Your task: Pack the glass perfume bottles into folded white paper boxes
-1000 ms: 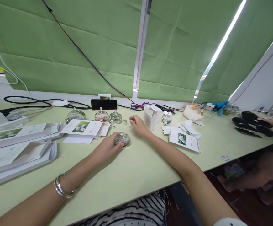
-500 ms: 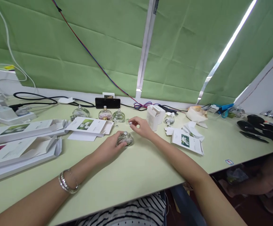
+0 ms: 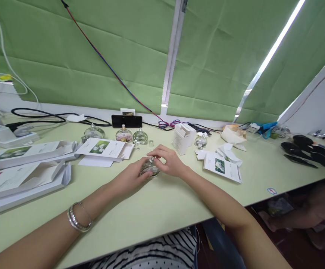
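My left hand (image 3: 133, 172) is closed around a rounded glass perfume bottle (image 3: 154, 171) that stands upright on the table. Over the bottle's neck, my right hand (image 3: 168, 161) pinches with thumb and fingers; the small silver collar seen there earlier is mostly hidden by the fingertips. Just behind the hands, a small clear cap (image 3: 151, 143) rests on the tabletop. Further back is a row of similar bottles: a green-tinted one (image 3: 140, 137), a pinkish one (image 3: 124, 135) and a larger one (image 3: 94, 131).
Flat white cartons (image 3: 19, 151) and a carton with a flower picture (image 3: 103, 147) lie at left. White boxes (image 3: 180, 140), another bottle (image 3: 200, 141) and an opened carton (image 3: 222, 168) are at right. A black phone (image 3: 127, 121) leans behind the bottles. Another person's arm (image 3: 299, 216) shows at lower right.
My right hand has come down from behind the bottle onto its neck, bringing the small silver collar with it. My left hand stays on the bottle. The view has shifted slightly.
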A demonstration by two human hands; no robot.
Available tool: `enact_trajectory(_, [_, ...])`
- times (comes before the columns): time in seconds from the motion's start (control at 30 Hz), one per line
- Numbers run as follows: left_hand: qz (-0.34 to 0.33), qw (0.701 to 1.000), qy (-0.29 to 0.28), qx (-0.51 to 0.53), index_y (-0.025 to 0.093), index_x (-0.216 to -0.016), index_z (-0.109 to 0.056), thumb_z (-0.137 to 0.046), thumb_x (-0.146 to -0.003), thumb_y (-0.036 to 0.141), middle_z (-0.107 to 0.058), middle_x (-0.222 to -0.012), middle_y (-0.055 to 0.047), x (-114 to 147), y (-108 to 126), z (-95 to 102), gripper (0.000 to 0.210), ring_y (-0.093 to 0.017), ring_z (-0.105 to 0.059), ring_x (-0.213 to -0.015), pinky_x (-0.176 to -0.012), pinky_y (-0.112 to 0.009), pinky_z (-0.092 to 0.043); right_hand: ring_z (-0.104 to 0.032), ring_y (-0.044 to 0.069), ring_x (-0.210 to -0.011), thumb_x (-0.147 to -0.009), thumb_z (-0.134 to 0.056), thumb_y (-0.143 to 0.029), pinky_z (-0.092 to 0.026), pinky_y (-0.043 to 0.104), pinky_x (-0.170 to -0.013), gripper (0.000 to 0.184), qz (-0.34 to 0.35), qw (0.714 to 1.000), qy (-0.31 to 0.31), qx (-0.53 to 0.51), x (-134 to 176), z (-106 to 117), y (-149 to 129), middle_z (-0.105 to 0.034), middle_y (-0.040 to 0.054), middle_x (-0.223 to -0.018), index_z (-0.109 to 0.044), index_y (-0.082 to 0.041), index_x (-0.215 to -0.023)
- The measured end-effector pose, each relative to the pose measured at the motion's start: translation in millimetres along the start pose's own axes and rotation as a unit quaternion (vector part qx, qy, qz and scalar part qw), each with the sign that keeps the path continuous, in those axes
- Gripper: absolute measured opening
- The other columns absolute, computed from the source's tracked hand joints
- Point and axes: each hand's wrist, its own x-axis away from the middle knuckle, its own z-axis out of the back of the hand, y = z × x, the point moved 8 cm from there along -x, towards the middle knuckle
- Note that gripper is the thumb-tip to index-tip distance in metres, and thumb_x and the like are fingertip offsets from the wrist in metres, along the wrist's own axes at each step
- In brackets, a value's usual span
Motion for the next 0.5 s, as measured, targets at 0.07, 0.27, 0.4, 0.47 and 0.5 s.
enact_trajectory(0.07, [-0.001, 1.000, 0.002, -0.005, 0.019, -0.122, -0.045, -0.046, -0.084, 0.044, -0.065, -0.107, -0.008, -0.4, 0.4, 0.5, 0.045, -0.026, -0.062, -0.092, -0.077, -0.035, -0.046, -0.056, 0.013, -0.076, -0.078, -0.043, -0.010, -0.049, 0.028, -0.070, 0.028, -0.004, 1.000, 0.011, -0.004, 0.7, 0.4, 3.0, -0.059, 0.0039, -0.087, -0.058, -0.019, -0.099])
enact_trajectory(0.27, [-0.009, 1.000, 0.000, 0.002, 0.021, -0.119, -0.046, -0.046, -0.085, 0.042, -0.065, -0.106, -0.006, -0.7, 2.3, 0.7, 0.041, -0.024, -0.061, -0.091, -0.076, -0.033, -0.046, -0.055, 0.013, -0.073, -0.078, -0.046, -0.013, -0.049, 0.027, -0.067, 0.016, -0.005, 1.000, 0.007, -0.021, 1.5, -0.1, 5.8, -0.061, 0.0029, -0.083, -0.058, -0.020, -0.087])
enact_trajectory(0.4, [-0.010, 1.000, 0.000, 0.001, 0.021, -0.119, -0.046, -0.046, -0.085, 0.041, -0.064, -0.107, -0.006, -0.1, 2.4, 0.8, 0.040, -0.025, -0.061, -0.093, -0.077, -0.033, -0.046, -0.056, 0.013, -0.073, -0.079, -0.046, -0.014, -0.049, 0.028, -0.067, 0.017, 0.013, 0.999, 0.036, -0.026, 1.3, 6.2, 2.7, -0.061, 0.0037, -0.082, -0.059, -0.019, -0.089])
enact_trajectory(0.47, [-0.011, 1.000, 0.000, 0.001, 0.020, -0.121, -0.046, -0.046, -0.085, 0.042, -0.063, -0.110, -0.007, -0.1, 2.2, 0.8, 0.042, -0.025, -0.060, -0.095, -0.078, -0.034, -0.046, -0.056, 0.013, -0.073, -0.080, -0.046, -0.013, -0.050, 0.028, -0.067, 0.018, 0.019, 0.999, 0.034, -0.030, 1.1, 6.2, 1.6, -0.061, 0.0039, -0.082, -0.059, -0.019, -0.090])
enact_trajectory(0.5, [-0.012, 1.000, -0.001, 0.002, 0.020, -0.122, -0.045, -0.046, -0.085, 0.043, -0.063, -0.111, -0.008, -0.2, 2.1, 0.6, 0.044, -0.025, -0.060, -0.095, -0.079, -0.034, -0.046, -0.056, 0.013, -0.073, -0.080, -0.046, -0.013, -0.050, 0.028, -0.067, 0.018, 0.020, 0.999, 0.029, -0.034, 0.9, 5.4, 1.4, -0.061, 0.0038, -0.082, -0.060, -0.019, -0.091])
